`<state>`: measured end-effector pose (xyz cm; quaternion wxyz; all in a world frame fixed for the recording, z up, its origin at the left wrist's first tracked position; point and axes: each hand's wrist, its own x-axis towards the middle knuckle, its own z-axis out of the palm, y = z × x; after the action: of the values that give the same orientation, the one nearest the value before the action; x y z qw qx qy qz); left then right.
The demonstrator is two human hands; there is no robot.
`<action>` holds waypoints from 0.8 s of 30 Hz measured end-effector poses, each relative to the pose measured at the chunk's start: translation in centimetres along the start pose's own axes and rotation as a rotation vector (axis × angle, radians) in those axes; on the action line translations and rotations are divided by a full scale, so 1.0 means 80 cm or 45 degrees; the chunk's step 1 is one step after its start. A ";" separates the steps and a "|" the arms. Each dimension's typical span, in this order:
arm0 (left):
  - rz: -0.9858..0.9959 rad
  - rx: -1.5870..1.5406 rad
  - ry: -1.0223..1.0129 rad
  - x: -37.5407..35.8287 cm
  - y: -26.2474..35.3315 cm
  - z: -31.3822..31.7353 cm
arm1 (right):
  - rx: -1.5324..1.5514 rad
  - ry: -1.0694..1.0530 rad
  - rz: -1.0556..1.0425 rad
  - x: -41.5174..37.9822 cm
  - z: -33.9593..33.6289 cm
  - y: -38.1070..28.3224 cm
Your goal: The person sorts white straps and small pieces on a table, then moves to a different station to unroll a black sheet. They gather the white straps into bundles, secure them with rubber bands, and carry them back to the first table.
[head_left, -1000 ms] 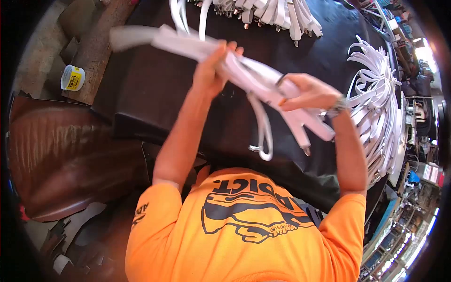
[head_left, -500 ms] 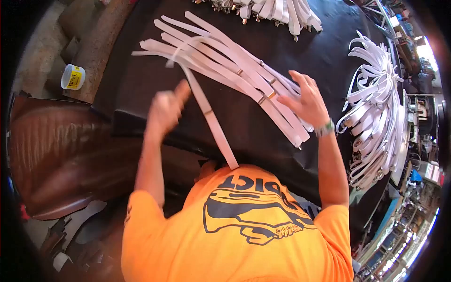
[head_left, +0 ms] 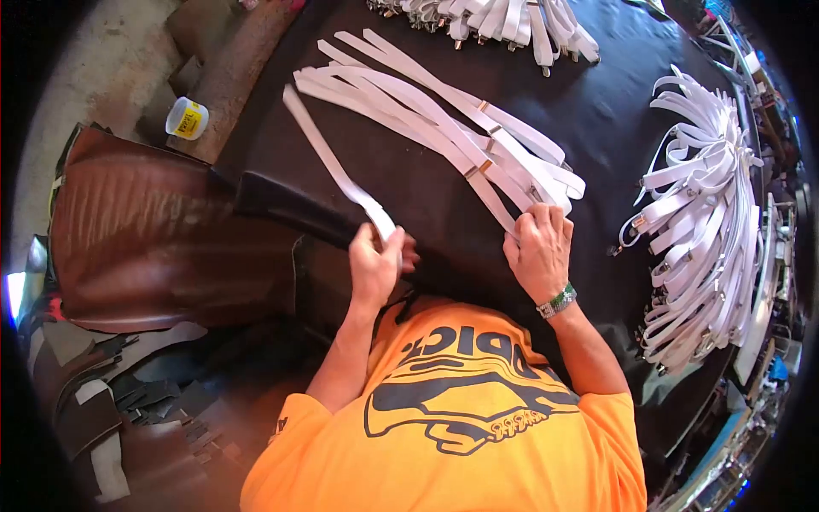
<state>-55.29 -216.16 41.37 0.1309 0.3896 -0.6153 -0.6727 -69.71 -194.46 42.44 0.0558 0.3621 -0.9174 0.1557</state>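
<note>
Tabletop point(head_left: 597, 111): we see a black surface carrying every strap.
Curved stack point(head_left: 708, 230): white straps fanned along the right edge.
Spread bundle point(head_left: 444, 128): white straps laid side by side, running diagonally.
Single strap point(head_left: 328, 158): lying apart, left of the bundle, its near end at the tabletop's front edge.
Right hand point(head_left: 539, 256): fingers flat and together, pressing the bundle's near ends.
Left hand point(head_left: 375, 266): fingers clamped on the single strap's near end.
Small tub point(head_left: 188, 118): beyond the tabletop, far left.

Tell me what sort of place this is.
Probably a strap or belt-making workshop: white straps with metal buckles fanned out on a black-covered worktable, a big heap of finished straps, and brown leather sheets beside it.
</note>
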 end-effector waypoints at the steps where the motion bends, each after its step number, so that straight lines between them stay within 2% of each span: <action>1: -0.256 -0.177 -0.181 0.003 -0.008 -0.005 | 0.039 0.045 -0.003 0.001 -0.003 -0.001; 2: -0.347 -0.363 -0.281 0.012 -0.009 -0.003 | 0.138 0.047 0.010 -0.002 -0.008 -0.005; 4: -0.339 -0.687 -0.113 0.033 0.005 0.025 | 0.319 0.071 0.021 0.003 -0.015 -0.009; 5: -0.435 -0.804 -0.181 0.031 -0.001 0.040 | 0.398 0.151 -0.032 0.005 -0.019 -0.011; 6: -0.521 -0.927 -0.254 0.028 -0.005 0.055 | 0.561 0.076 0.043 0.002 -0.022 -0.015; 8: -0.530 -0.908 -0.323 0.018 -0.004 0.071 | 0.883 -0.060 0.182 0.004 -0.024 -0.019; 10: -0.406 -0.967 -0.320 0.036 -0.005 0.081 | 1.125 -0.160 0.139 -0.002 -0.011 -0.021; 11: -0.193 -0.840 -0.283 0.049 -0.009 0.086 | 1.297 -0.282 0.243 -0.005 -0.008 -0.028; 12: -0.260 -0.832 -0.232 0.053 -0.001 0.089 | 1.463 -0.403 0.344 -0.007 -0.007 -0.033; 13: -0.316 -0.941 -0.314 0.048 0.004 0.090 | 1.523 -0.405 0.291 -0.008 -0.001 -0.037; 14: -0.360 -1.051 -0.400 0.044 0.008 0.091 | 1.496 -0.466 0.383 -0.011 -0.010 -0.041; 15: -0.378 -1.156 -0.537 0.035 -0.001 0.090 | 1.367 -0.367 0.192 -0.012 -0.008 -0.043; 16: -0.360 -1.086 -0.429 0.023 -0.006 0.101 | 1.280 -0.398 0.124 -0.010 -0.015 -0.044; 18: -0.503 -0.881 -0.614 0.008 -0.006 0.096 | 1.108 -0.444 -0.018 -0.006 -0.029 -0.046; 20: -0.352 -0.809 -0.543 0.029 -0.033 0.089 | 1.133 -0.233 0.080 0.003 -0.043 -0.043; 21: -0.484 -1.080 -0.542 0.022 -0.001 0.086 | 0.676 0.059 0.028 0.005 -0.049 -0.037; 22: -0.479 -1.112 -0.547 0.022 0.010 0.077 | 0.318 0.166 -0.025 0.008 -0.055 -0.027; 24: -0.556 -0.974 -0.487 0.027 0.006 0.063 | 0.019 0.015 0.001 -0.002 -0.043 -0.006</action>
<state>-60.34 -214.05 40.72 0.0050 0.3029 -0.2403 -0.9222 -69.27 -193.56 45.81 0.0583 0.3613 -0.9160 0.1647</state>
